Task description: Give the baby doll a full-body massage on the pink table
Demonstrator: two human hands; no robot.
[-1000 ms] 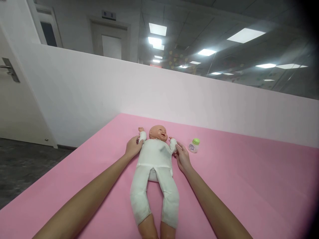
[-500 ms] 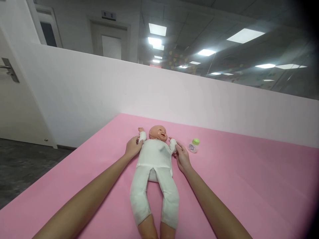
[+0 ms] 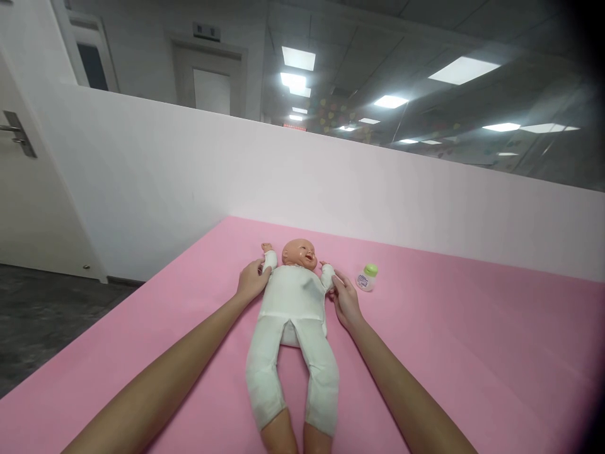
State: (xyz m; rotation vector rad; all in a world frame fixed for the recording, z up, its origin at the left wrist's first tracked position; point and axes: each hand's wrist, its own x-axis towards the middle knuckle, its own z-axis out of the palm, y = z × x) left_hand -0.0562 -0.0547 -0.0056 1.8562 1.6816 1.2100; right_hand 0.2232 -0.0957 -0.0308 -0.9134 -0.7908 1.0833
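Lying face-up, white-suited baby doll (image 3: 293, 315)

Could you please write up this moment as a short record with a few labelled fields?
Surface: pink mat, white wall behind it
Doll: baby doll in a white suit, on its back, head toward the wall, legs toward the camera
Left hand: left hand at the doll's sleeve on that side, fingers touching it
Right hand: right hand at the doll's other sleeve, fingertips pinching the cloth
Bottle: small bottle with a green cap, upright on the mat, just beyond the right hand, untouched
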